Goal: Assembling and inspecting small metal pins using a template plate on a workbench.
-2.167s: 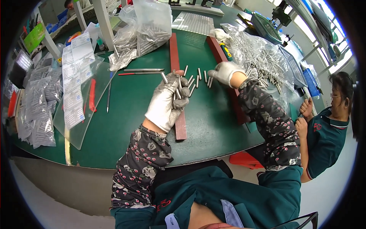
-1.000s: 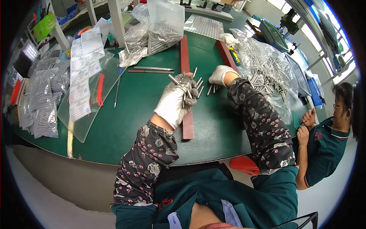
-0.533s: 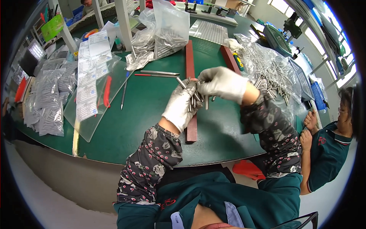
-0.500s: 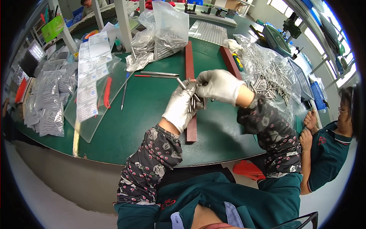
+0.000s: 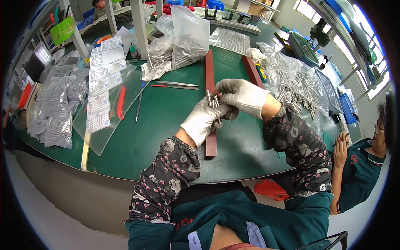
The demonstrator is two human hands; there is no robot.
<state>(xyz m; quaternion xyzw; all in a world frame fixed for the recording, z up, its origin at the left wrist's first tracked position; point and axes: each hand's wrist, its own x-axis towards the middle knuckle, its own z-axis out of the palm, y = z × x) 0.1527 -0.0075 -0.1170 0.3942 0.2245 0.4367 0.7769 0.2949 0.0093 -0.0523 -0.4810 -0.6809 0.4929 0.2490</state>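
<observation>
Several short, shiny metal pins (image 5: 211,99) form a loose bunch in my gloved left hand (image 5: 201,119), which is closed round them above the near part of a dark red bar (image 5: 211,148). Their upper ends stick up past the fingers, and a few ends show below. From the right, my gloved right hand (image 5: 246,96) bends its fingers in a pinch against the same bunch. The fingertips of both hands meet there, so some pins are hidden. One lone pin (image 5: 150,61) shows against the crumpled plastic at the back left.
Loose pins fill an open plastic bag (image 5: 291,79) at the right, beside a second red bar (image 5: 253,71). Bagged pins (image 5: 58,104) and paper sheets (image 5: 99,87) lie left. A perforated clear tray (image 5: 230,39) is behind. A co-worker's hand (image 5: 340,154) is at far right.
My right hand has come down and closer round the bunch. The pins in my left hand now point more upright. A lone pin has appeared by the plastic at the back left.
</observation>
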